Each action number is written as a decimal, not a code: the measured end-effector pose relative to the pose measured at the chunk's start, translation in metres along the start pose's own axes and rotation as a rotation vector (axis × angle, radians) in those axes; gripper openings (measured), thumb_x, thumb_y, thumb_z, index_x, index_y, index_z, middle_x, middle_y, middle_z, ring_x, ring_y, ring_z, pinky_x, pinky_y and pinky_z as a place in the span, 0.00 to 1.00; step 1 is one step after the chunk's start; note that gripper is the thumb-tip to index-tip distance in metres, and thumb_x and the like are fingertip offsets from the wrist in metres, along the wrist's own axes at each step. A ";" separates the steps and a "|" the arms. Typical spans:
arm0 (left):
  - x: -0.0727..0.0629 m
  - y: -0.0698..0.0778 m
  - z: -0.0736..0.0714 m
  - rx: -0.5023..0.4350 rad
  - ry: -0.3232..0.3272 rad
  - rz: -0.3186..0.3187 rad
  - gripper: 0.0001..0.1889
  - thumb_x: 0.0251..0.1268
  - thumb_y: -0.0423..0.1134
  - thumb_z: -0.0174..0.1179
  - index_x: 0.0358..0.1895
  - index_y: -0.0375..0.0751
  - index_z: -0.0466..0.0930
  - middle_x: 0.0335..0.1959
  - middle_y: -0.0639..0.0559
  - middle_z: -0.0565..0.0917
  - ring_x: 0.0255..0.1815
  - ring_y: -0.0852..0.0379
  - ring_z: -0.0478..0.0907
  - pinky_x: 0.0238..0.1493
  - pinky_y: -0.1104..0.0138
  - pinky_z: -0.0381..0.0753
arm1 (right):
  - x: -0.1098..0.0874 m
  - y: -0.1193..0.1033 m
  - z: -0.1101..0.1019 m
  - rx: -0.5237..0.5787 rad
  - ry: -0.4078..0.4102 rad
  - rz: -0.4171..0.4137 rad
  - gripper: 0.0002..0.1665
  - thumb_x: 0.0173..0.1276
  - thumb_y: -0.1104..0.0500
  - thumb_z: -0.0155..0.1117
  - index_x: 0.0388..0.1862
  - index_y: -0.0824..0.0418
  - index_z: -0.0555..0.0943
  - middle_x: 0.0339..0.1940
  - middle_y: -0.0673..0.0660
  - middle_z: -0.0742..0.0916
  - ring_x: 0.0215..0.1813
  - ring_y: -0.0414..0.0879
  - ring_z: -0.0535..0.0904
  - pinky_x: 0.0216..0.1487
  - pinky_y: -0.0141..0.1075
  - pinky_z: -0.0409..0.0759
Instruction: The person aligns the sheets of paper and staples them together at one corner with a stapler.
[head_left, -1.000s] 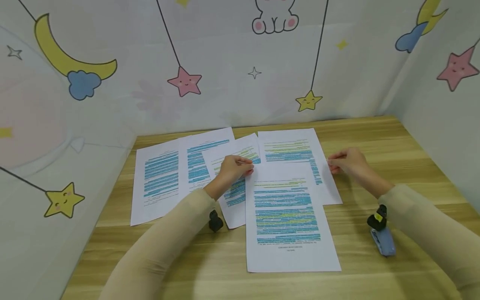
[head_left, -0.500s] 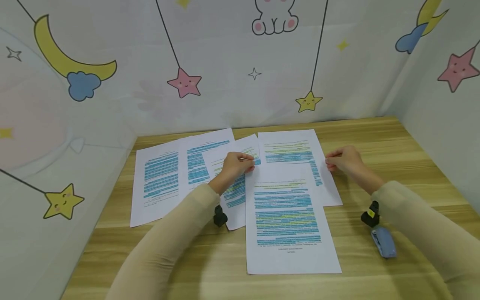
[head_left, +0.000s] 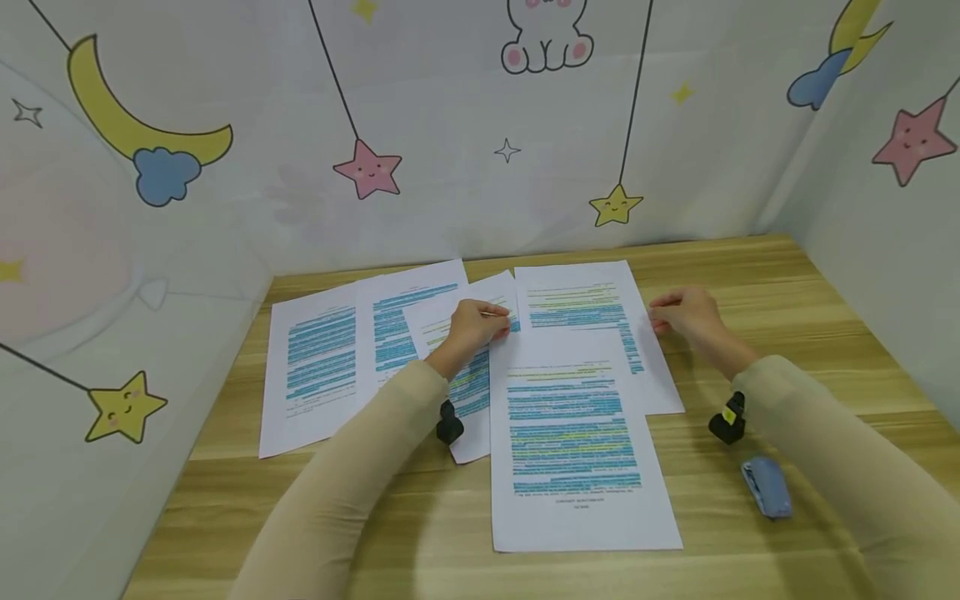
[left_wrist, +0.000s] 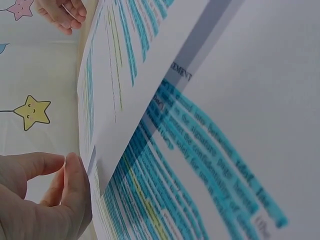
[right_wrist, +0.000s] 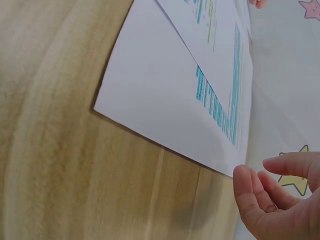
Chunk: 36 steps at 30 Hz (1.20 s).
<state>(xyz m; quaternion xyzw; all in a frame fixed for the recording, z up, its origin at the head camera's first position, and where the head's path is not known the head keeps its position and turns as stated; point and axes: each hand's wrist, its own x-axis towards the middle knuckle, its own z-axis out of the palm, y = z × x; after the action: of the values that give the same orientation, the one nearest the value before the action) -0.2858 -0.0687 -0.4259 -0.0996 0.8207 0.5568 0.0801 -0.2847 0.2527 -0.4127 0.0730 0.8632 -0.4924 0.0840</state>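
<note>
In the head view my left hand (head_left: 474,325) is over the tilted sheet (head_left: 468,450), beside the top left corner of the front printed sheet (head_left: 585,525). Its thumb and fingers are loosely bent, tips close together, with no paper visible between them in the left wrist view. My right hand (head_left: 688,317) hovers at the right edge of the back right sheet (head_left: 660,392). The right wrist view shows a gap between its thumb and fingers (right_wrist: 245,187), with nothing held. Blue and yellow highlighting covers much of the print on these pages.
Two more highlighted sheets (head_left: 277,425) (head_left: 431,273) overlap at the left of the wooden table (head_left: 840,333). A blue-grey stapler (head_left: 767,487) lies on the right, near my right forearm. Behind the table hangs a white backdrop (head_left: 450,100) with cartoon stars and moons.
My right hand has shifted slightly to the left and away from me. My left hand has moved a little forward. The sheets and the stapler stay where they were.
</note>
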 end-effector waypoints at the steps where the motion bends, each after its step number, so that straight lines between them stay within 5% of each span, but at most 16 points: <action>1: 0.001 0.000 0.001 0.009 0.006 0.002 0.08 0.65 0.33 0.67 0.45 0.34 0.87 0.37 0.44 0.87 0.32 0.57 0.85 0.41 0.68 0.86 | 0.001 0.000 0.000 0.007 0.004 0.008 0.19 0.74 0.66 0.60 0.57 0.78 0.75 0.48 0.71 0.82 0.37 0.49 0.83 0.42 0.34 0.87; 12: 0.012 0.003 0.008 0.081 0.063 0.007 0.07 0.65 0.34 0.67 0.43 0.37 0.87 0.38 0.46 0.86 0.31 0.59 0.82 0.35 0.72 0.82 | 0.013 0.004 -0.005 0.003 0.040 0.035 0.17 0.73 0.66 0.60 0.54 0.78 0.76 0.45 0.69 0.83 0.32 0.43 0.83 0.40 0.34 0.87; 18: 0.017 0.005 0.011 0.017 0.066 -0.009 0.07 0.64 0.31 0.67 0.43 0.33 0.87 0.37 0.43 0.87 0.29 0.59 0.83 0.39 0.68 0.86 | 0.018 0.007 -0.006 0.006 0.040 0.034 0.16 0.73 0.67 0.60 0.53 0.79 0.76 0.41 0.67 0.84 0.30 0.42 0.82 0.38 0.33 0.87; 36: 0.021 0.007 0.017 0.102 0.064 0.023 0.11 0.65 0.32 0.65 0.47 0.30 0.85 0.41 0.41 0.86 0.30 0.57 0.82 0.33 0.72 0.83 | 0.026 0.011 -0.001 -0.013 0.031 0.033 0.16 0.73 0.68 0.60 0.54 0.79 0.76 0.47 0.71 0.82 0.29 0.42 0.81 0.35 0.30 0.86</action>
<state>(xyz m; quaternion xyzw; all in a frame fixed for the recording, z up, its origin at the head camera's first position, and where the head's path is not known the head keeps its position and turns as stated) -0.3070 -0.0520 -0.4312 -0.1036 0.8512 0.5118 0.0523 -0.3080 0.2598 -0.4269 0.0942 0.8662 -0.4843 0.0790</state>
